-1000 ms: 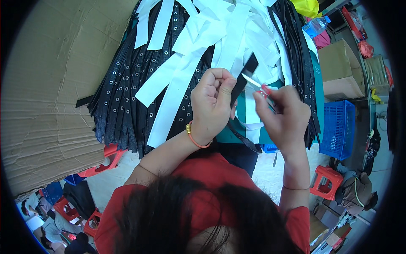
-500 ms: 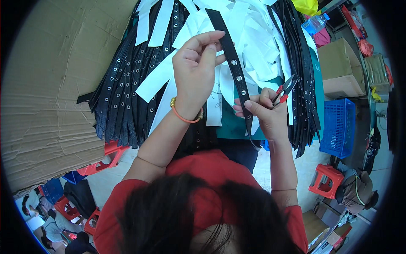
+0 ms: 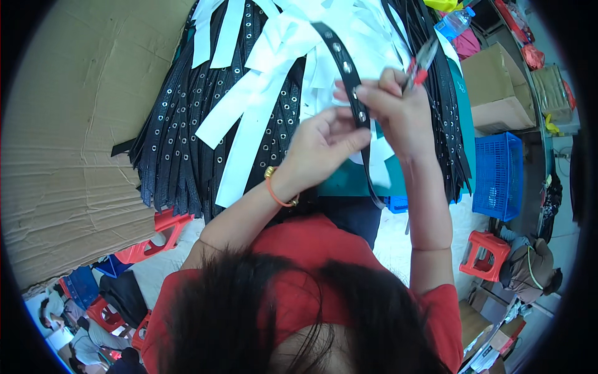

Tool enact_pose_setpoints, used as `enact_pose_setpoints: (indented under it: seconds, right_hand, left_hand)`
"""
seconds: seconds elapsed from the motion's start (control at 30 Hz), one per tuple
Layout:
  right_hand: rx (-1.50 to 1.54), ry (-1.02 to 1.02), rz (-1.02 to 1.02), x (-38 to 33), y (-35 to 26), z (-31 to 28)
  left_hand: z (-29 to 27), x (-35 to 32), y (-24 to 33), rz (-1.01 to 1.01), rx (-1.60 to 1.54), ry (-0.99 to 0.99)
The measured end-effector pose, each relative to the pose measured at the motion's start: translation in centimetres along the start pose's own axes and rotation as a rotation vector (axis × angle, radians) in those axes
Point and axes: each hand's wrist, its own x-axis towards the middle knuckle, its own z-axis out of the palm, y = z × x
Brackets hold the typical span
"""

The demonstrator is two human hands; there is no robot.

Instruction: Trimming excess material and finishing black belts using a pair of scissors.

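A long black strap [image 3: 343, 60] with a row of silver eyelets runs down between my hands, its far end over the white strips and its lower part hanging past the table edge. My left hand [image 3: 322, 148], slightly blurred, pinches it with thumb and fingers near the last eyelets. Higher up, my right hand [image 3: 403, 118] grips the same strap between thumb and fingertips. Tucked in that right hand too is a pair of small red-handled snips [image 3: 425, 61], blades pointing away up and to the right.
Black eyeleted straps [image 3: 180, 137] lie piled on the left, more straps [image 3: 443, 112] on the right. White strips [image 3: 274, 81] cover the middle. Around stand a cardboard sheet [image 3: 68, 143], a plastic bottle [image 3: 455, 25], a carton [image 3: 498, 87], a blue basket [image 3: 497, 174] and a red stool [image 3: 484, 255].
My left hand has moved from the strap's far end down toward its lower eyelets. My right hand has risen along the strap with the snips, and the strap has turned to show more eyelets.
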Motion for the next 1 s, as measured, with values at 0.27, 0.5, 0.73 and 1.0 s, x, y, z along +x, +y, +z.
enact_pose_setpoints:
  seconds: [0.27, 0.5, 0.73, 1.0]
  right_hand:
    - [0.088, -0.118, 0.071, 1.7, -0.6, 1.2]
    - [0.136, -0.313, 0.172, -3.1, 1.3, -1.4]
    - [0.16, -0.177, 0.255, -9.2, 2.5, -8.6]
    - [0.106, 0.057, 0.134, -9.9, -2.0, -10.2]
  left_hand:
    - [0.1, 0.7, 4.3, 0.161, 0.078, 0.078]
    - [-4.6, 4.4, 9.5, 0.406, 0.395, 0.095]
    - [-9.1, 10.1, 14.2, 0.582, 0.421, 0.289]
    - [-10.8, 13.7, 11.8, 0.779, 0.669, 0.177]
